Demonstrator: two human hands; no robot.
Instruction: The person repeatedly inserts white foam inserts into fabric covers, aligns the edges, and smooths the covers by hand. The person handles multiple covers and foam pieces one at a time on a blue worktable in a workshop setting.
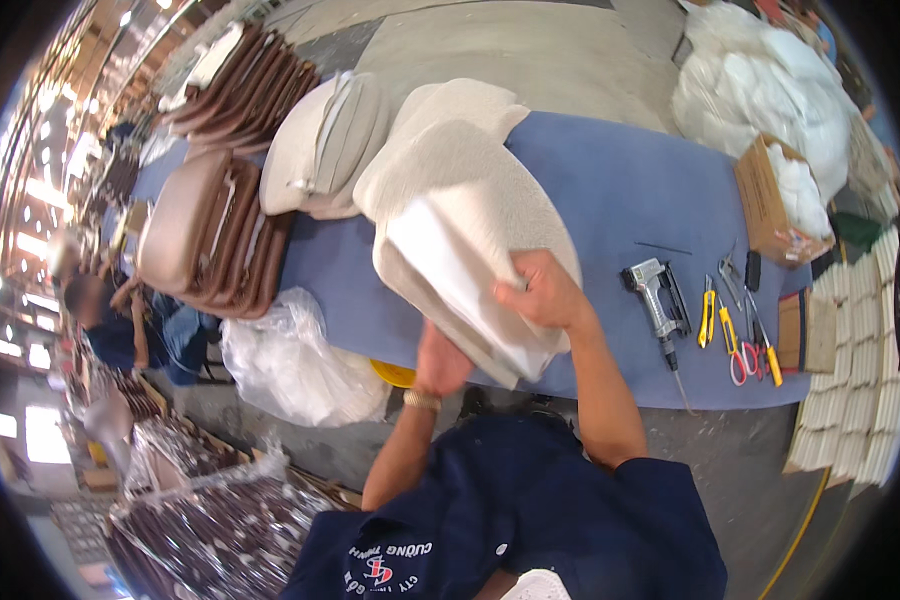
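A beige fabric cushion cover (pixel 475 225) is held up at the near edge of the blue table, its side spread to show white lining or padding (pixel 450 270) inside. My right hand (pixel 548 290) is closed on the cover's right edge, thumb on top. At the lower left edge, my left hand (pixel 442 360) grips the cover from below; its fingers are partly hidden and slightly blurred. More beige covers (pixel 450 120) lie flat just beyond. A stack of beige seat cushions (pixel 325 145) sits to their left.
Brown padded seats (pixel 205 230) are stacked at the left of the blue table (pixel 610 170). On the right lie a staple gun (pixel 656 295), yellow cutters (pixel 708 315), red-handled scissors (pixel 745 362) and a cardboard box (pixel 778 205). Clear plastic bags (pixel 295 360) hang at the near left. A person (pixel 120 325) works farther left.
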